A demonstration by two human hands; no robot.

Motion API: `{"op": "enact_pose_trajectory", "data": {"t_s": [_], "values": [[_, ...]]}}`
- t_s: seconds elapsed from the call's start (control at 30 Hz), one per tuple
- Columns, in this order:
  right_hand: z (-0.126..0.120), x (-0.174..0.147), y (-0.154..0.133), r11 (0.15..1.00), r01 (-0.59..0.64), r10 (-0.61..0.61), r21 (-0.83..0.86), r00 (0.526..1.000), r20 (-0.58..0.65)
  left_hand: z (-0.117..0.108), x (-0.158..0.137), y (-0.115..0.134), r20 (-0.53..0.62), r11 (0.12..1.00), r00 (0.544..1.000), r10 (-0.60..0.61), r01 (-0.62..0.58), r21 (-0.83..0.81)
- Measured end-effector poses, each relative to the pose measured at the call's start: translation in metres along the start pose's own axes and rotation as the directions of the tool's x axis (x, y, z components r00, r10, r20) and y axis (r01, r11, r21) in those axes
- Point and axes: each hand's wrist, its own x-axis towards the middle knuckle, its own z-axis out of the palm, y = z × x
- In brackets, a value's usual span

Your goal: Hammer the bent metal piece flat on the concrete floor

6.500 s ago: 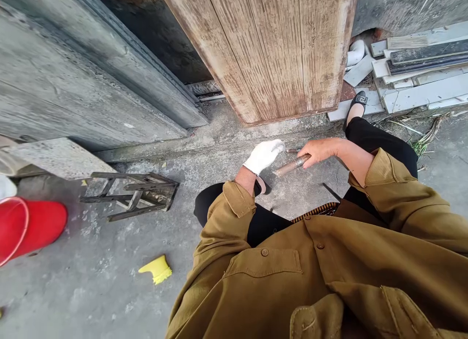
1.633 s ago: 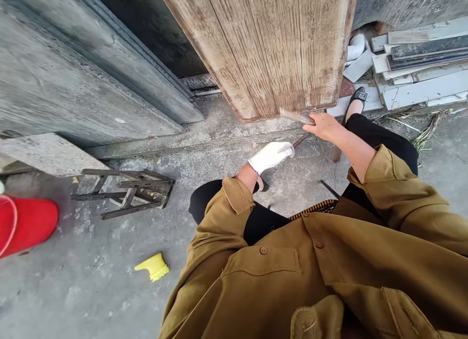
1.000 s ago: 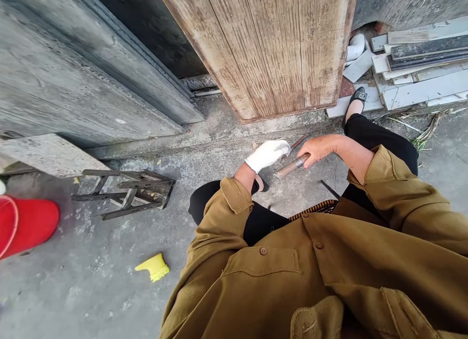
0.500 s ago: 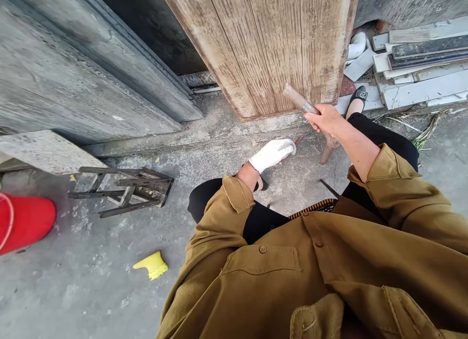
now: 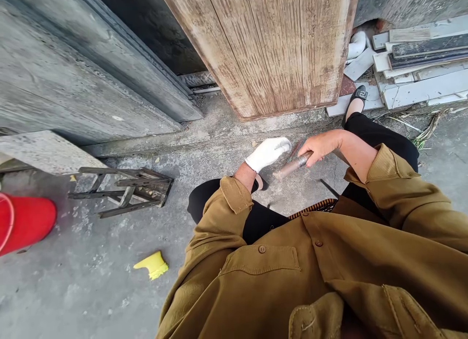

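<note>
My right hand (image 5: 323, 146), bare, is closed around a round wooden stick (image 5: 290, 168). Its pale end points down and left, and a greyish wire-like winding (image 5: 304, 158) circles it by my fingers. The rest of the stick is hidden behind the hand. My left hand (image 5: 268, 152), in a white glove, has its fingers curled together just left of the stick. What they pinch, if anything, I cannot make out. A thin reddish-brown strip (image 5: 295, 147) shows between the two hands; whether either touches it is unclear.
A weathered wooden panel (image 5: 278, 46) stands ahead. Stacked boards (image 5: 427, 61) lie at right. On the left are a small wooden frame (image 5: 127, 190), a red bucket (image 5: 27, 222) and a yellow piece (image 5: 152, 266) on the concrete floor (image 5: 91, 290). My knees flank the hands.
My right hand has turned the stick, so its pale end has swung from upper left to lower left. The gloved left hand has shifted slightly left and stays curled.
</note>
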Motion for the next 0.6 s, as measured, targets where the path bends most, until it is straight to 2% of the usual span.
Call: {"op": "enact_pose_trajectory", "data": {"t_s": [0.17,0.23,0.3,0.37,0.43,0.5,0.57,0.6], "values": [[-0.009,-0.014,0.005,0.996,0.042,-0.028,0.076,0.986,-0.166,0.002,0.003,0.003,-0.025,0.993,1.0,-0.005,0.002,-0.114],[-0.008,-0.015,0.004,0.984,0.073,-0.018,0.163,0.949,-0.316,0.006,0.003,0.004,-0.038,0.982,0.999,-0.021,0.013,-0.189],[-0.009,-0.013,0.002,0.957,0.132,0.025,0.26,0.851,-0.524,0.009,0.002,0.005,-0.063,0.97,0.997,-0.035,0.019,-0.243],[-0.012,-0.012,0.001,0.93,0.182,0.109,0.321,0.696,-0.71,0.01,0.0,0.006,-0.063,0.97,0.998,-0.007,-0.009,-0.243],[-0.017,-0.011,0.002,0.92,0.172,0.207,0.353,0.553,-0.807,0.008,-0.001,0.007,-0.043,0.976,0.998,0.038,-0.046,-0.211],[-0.022,-0.01,0.005,0.929,0.065,0.288,0.364,0.49,-0.823,0.004,-0.002,0.008,-0.003,0.981,0.997,0.073,-0.072,-0.182],[-0.025,-0.009,0.01,0.943,-0.16,0.333,0.292,0.487,-0.807,0.0,-0.005,0.009,0.018,0.981,0.996,0.083,-0.078,-0.176],[-0.024,-0.008,0.013,0.932,-0.294,0.341,0.214,0.504,-0.793,-0.001,-0.006,0.01,0.021,0.981,0.996,0.082,-0.077,-0.175]]}}
